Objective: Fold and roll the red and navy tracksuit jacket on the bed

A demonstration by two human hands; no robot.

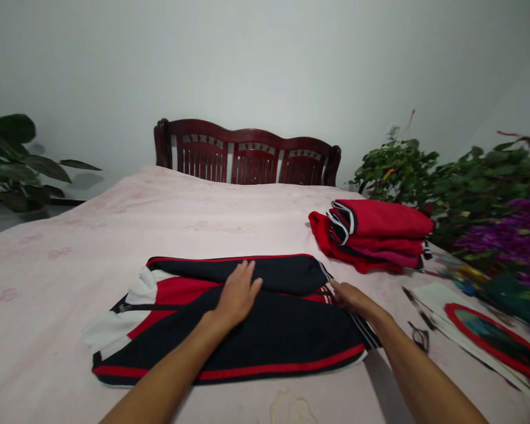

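Observation:
A dark navy jacket (282, 335) with red and white panels lies partly folded on the pink sheet (115, 235). My left hand (238, 294) rests flat on its middle, fingers together and stretched forward. At the jacket's right edge by the striped cuff, my right hand (351, 296) presses down with its fingers on the fabric. Whether that hand pinches the cloth I cannot tell.
A stack of folded red garments (375, 235) sits to the right of the jacket. Dark wooden chair backs (247, 156) stand at the far edge. Leafy plants (446, 176) and purple flowers (512, 235) crowd the right side; another plant (13, 159) stands far left. Papers (490, 335) lie at right.

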